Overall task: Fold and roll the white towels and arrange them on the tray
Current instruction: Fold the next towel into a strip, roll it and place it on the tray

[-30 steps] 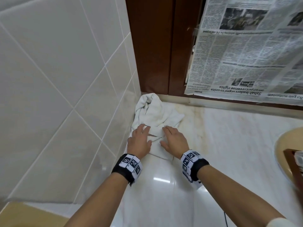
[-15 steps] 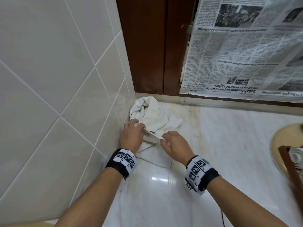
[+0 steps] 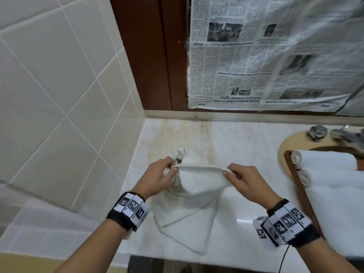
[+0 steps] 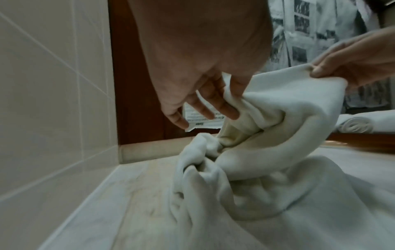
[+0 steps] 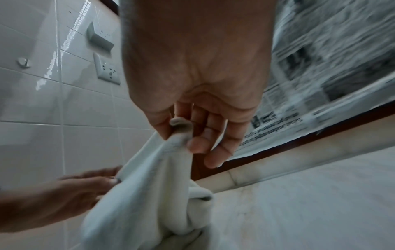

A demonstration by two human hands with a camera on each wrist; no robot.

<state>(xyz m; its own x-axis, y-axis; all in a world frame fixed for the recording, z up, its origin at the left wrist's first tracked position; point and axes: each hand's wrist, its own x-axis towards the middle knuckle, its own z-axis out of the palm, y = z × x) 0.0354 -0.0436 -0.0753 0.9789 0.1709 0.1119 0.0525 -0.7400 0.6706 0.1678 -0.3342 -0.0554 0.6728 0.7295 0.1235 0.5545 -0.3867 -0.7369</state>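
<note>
A crumpled white towel (image 3: 199, 181) hangs between my two hands over the marble counter (image 3: 246, 146), its lower part trailing on the stone. My left hand (image 3: 171, 167) pinches one corner of its top edge; in the left wrist view the left hand (image 4: 233, 94) grips bunched cloth of the towel (image 4: 267, 152). My right hand (image 3: 226, 171) pinches the other corner, seen close in the right wrist view as the right hand (image 5: 179, 133) holding the towel (image 5: 149, 194). The wooden tray (image 3: 289, 164) at the right holds rolled white towels (image 3: 325, 160).
A tiled wall (image 3: 59, 95) closes the left side. Behind stand a brown wooden frame (image 3: 149, 56) and a newspaper (image 3: 266, 56) stuck over the mirror. A tap (image 3: 317, 133) and a basin rim (image 3: 285, 142) lie at the right by the tray. The counter's front edge is near.
Both hands have lifted the towel out of the corner and drawn it toward me and to the right, pulling its top edge taut between them. The view has swung to show the tray.
</note>
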